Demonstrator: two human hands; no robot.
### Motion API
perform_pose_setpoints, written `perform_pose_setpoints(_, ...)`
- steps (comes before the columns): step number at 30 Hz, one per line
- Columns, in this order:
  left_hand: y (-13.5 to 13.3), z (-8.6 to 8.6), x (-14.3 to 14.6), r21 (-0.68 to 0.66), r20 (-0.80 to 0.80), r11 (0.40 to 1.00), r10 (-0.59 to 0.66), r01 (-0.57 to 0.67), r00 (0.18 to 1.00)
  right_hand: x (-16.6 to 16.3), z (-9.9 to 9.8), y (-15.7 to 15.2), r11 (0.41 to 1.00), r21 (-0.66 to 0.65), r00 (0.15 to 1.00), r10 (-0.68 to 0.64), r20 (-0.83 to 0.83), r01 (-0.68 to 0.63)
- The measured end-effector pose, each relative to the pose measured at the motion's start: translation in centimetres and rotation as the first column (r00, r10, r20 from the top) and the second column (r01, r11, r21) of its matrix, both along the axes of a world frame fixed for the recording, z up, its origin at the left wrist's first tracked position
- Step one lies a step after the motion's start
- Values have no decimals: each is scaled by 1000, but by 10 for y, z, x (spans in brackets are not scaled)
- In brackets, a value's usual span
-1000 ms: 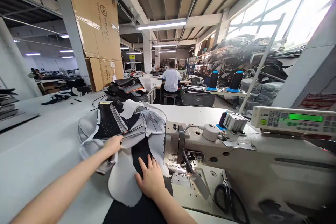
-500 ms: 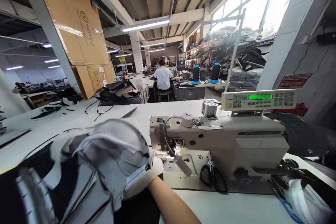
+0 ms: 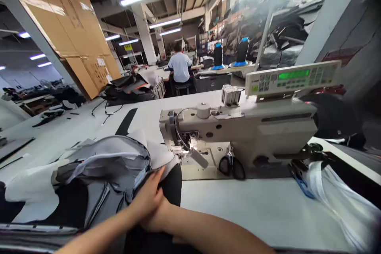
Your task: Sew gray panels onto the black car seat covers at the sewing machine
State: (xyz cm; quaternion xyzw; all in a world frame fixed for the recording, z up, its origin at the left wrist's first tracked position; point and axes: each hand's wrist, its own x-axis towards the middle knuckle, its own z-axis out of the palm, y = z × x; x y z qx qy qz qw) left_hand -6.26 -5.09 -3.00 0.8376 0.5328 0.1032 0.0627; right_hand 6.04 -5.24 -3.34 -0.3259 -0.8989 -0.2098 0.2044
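Note:
A bundle of grey padded fabric (image 3: 104,166) with white backing and black panels lies on the white table, left of the sewing machine. My left hand (image 3: 147,192) presses on or grips its edge, close to the machine's front. My right forearm comes in from the lower right, and my right hand (image 3: 154,220) sits mostly hidden beneath my left wrist. A black fabric piece (image 3: 171,184) hangs at the bundle's edge beside my hands. The industrial sewing machine (image 3: 238,127) stands just to the right, its needle area (image 3: 190,145) lit and bare of fabric.
Black scissors (image 3: 232,167) lie under the machine arm. A control panel with a green display (image 3: 293,79) stands behind it, near thread cones (image 3: 230,53). White plastic (image 3: 336,202) lies at right. A seated co-worker (image 3: 179,67) works far beyond, near stacked material (image 3: 127,89).
The fabric bundle has dropped from its raised position onto the table, further left of the needle. My left hand has come into view at its edge, and my right arm has moved across beneath it.

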Motion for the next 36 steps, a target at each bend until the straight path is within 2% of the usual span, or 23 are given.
perform_pose_setpoints(2, 33, -9, 15, 42, -101, 998, 57, -53, 993, 28, -10, -15, 978, -129, 986, 164, -19, -165)
perform_pose_setpoints(4, 58, -11, 14, 169, -221, 986, 20, 18, 975, 65, -13, -19, 894, -325, 950, 306, -61, -309)
perform_pose_setpoints(6, 74, -7, 5, 256, -313, 959, -40, 125, 949, 98, -11, -13, 782, -514, 928, 363, -85, -353)
perform_pose_setpoints(7, 80, -3, 1, 278, -351, 945, -68, 173, 934, 109, -9, -8, 744, -574, 928, 364, -82, -342)
perform_pose_setpoints(9, 89, 6, -2, 299, -418, 923, -102, 243, 903, 117, -6, 5, 708, -617, 923, 374, -88, -345)
perform_pose_setpoints(11, 95, 14, 0, 298, -461, 909, -130, 290, 878, 109, -8, 16, 726, -589, 925, 363, -111, -355)
perform_pose_setpoints(13, 99, 18, 5, 288, -485, 906, -143, 311, 863, 91, -14, 25, 769, -549, 943, 302, -139, -327)
perform_pose_setpoints(16, 103, 17, 9, 295, -524, 908, -106, 297, 845, 72, -25, 31, 811, -533, 970, 187, -157, -242)
perform_pose_setpoints(18, 106, 16, 8, 301, -557, 901, -99, 312, 825, 72, -29, 30, 814, -527, 969, 199, -145, -246)
perform_pose_setpoints(20, 109, 18, 7, 251, -593, 889, -172, 384, 787, 80, -31, 27, 799, -527, 956, 263, -128, -290)
perform_pose_setpoints(22, 111, 23, 9, 144, -613, 863, -306, 484, 728, 91, -31, 22, 777, -542, 945, 302, -124, -319)
perform_pose_setpoints(24, 112, 30, 13, 38, -608, 829, -424, 558, 671, 99, -29, 18, 765, -557, 944, 301, -134, -323)
perform_pose_setpoints(26, 110, 38, 20, -27, -608, 804, -485, 594, 629, 102, -28, 15, 760, -566, 946, 290, -145, -319)
perform_pose_setpoints(29, 105, 45, 31, -76, -624, 814, -490, 576, 609, 101, -29, 14, 756, -577, 949, 282, -139, -309)
perform_pose_setpoints(34, 95, 45, 47, -107, -631, 874, -428, 473, 647, 106, -27, 19, 775, -576, 965, 237, -116, -259)
perform_pose_setpoints(36, 91, 43, 53, -124, -614, 890, -417, 439, 670, 111, -25, 22, 760, -589, 960, 250, -126, -275)
